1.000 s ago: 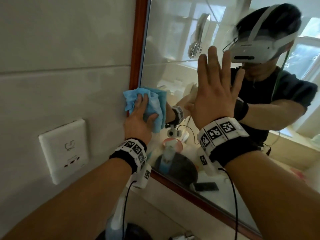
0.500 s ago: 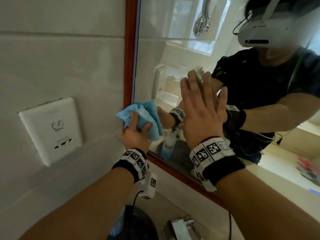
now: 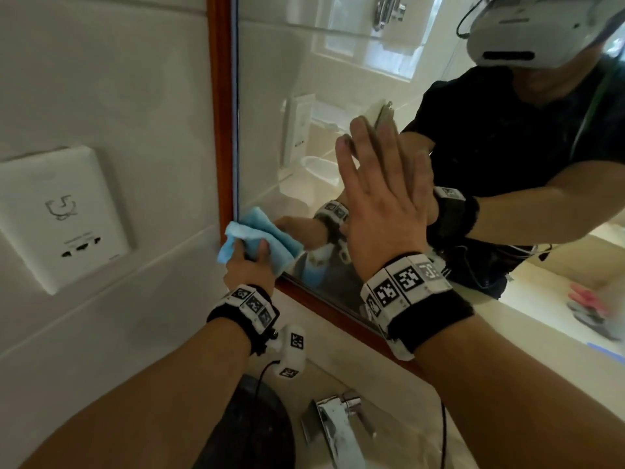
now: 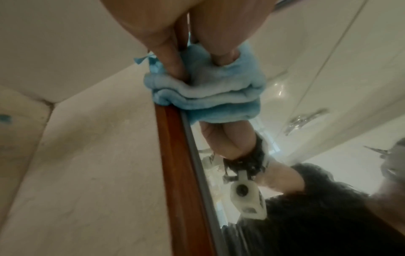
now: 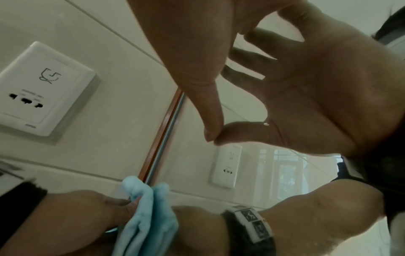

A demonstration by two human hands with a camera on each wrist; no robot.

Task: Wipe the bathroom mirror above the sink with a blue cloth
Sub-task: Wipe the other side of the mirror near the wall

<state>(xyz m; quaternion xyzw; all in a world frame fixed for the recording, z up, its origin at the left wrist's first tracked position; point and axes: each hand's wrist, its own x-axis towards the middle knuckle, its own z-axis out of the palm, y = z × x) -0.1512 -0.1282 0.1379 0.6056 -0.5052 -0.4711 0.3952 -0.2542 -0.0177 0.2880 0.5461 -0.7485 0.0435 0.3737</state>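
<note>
The mirror (image 3: pixel 304 62) has a reddish wooden frame (image 3: pixel 220 96). My left hand (image 3: pixel 248 265) grips a bunched blue cloth (image 3: pixel 257 236) and presses it on the glass at the mirror's lower left corner, partly over the frame. In the left wrist view the fingers (image 4: pixel 171 57) dig into the folded cloth (image 4: pixel 208 93) right beside the frame (image 4: pixel 175 155). My right hand (image 3: pixel 382 204) lies flat on the glass to the right, fingers straight and pointing up, holding nothing. The right wrist view shows its thumb (image 5: pixel 210 112) touching the glass, with the cloth (image 5: pixel 142 216) below.
A white wall socket (image 3: pixel 64 214) sits on the tiled wall left of the mirror. Below the frame are a chrome faucet (image 3: pixel 334 424) and a dark round basin (image 3: pixel 250 428). The mirror reflects a person in a black shirt and a white headset.
My left hand has slid the cloth down the mirror's left edge to the bottom corner. The right hand has also come lower on the glass, still flat.
</note>
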